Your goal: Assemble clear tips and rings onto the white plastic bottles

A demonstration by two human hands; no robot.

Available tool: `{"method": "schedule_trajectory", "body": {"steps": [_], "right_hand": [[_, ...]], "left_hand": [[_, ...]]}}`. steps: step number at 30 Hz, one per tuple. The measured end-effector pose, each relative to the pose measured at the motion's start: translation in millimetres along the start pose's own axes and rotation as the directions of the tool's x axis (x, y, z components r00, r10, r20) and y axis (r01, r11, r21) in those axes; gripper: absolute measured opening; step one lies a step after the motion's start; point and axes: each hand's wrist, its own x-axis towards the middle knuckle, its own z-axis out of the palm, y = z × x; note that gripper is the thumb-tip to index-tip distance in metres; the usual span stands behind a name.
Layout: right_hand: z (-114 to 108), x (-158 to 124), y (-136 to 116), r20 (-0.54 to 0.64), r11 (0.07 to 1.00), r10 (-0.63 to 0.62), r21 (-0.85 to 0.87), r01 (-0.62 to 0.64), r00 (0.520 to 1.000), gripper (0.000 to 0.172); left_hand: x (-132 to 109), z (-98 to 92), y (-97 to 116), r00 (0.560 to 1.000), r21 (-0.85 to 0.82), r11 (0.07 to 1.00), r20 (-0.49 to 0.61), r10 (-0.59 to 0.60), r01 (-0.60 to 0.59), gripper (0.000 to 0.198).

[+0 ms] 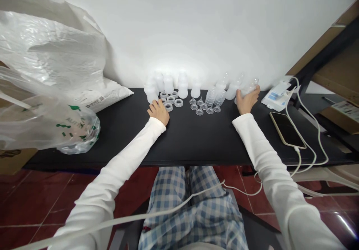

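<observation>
My right hand is wrapped around a baby bottle fitted with a clear teat, at the right end of a row by the wall. Two more bottles with teats stand just left of it. My left hand rests on the table with its fingers a little apart, beside the white collar rings and close to a plain white bottle. Several other bottles without teats stand behind the rings. Between my hands lie loose clear teats and two leaning stacks of clear teats or caps.
Large white plastic bags and a clear bag with green print crowd the table's left side. At right lie a phone on a charging cable and a white-blue packet. The black table backs onto a white wall.
</observation>
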Motion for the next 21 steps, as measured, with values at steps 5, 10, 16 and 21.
{"method": "schedule_trajectory", "body": {"steps": [5, 10, 16, 21], "right_hand": [[-25, -5, -22, -0.252, 1.000, 0.002, 0.012, 0.002, 0.968, 0.059], [-52, -27, -44, 0.184, 0.915, -0.402, 0.127, 0.384, 0.897, 0.045], [-54, -45, -58, 0.624, 0.803, -0.528, 0.146, 0.578, 0.576, 0.037], [-51, -38, -52, 0.708, 0.842, -0.469, 0.178, 0.509, 0.528, 0.030]], "left_hand": [[5, -6.4, 0, 0.996, -0.014, 0.996, -0.026, 0.083, -0.084, 0.048], [14, -4.4, 1, 0.963, -0.184, 0.948, -0.117, 0.241, -0.260, 0.041], [13, 11.0, 5, 0.931, -0.580, 0.730, -0.175, 0.321, -0.361, 0.039], [7, 24.9, 25, 0.975, -0.923, 0.331, 0.221, 0.032, 0.198, 0.031]]}}
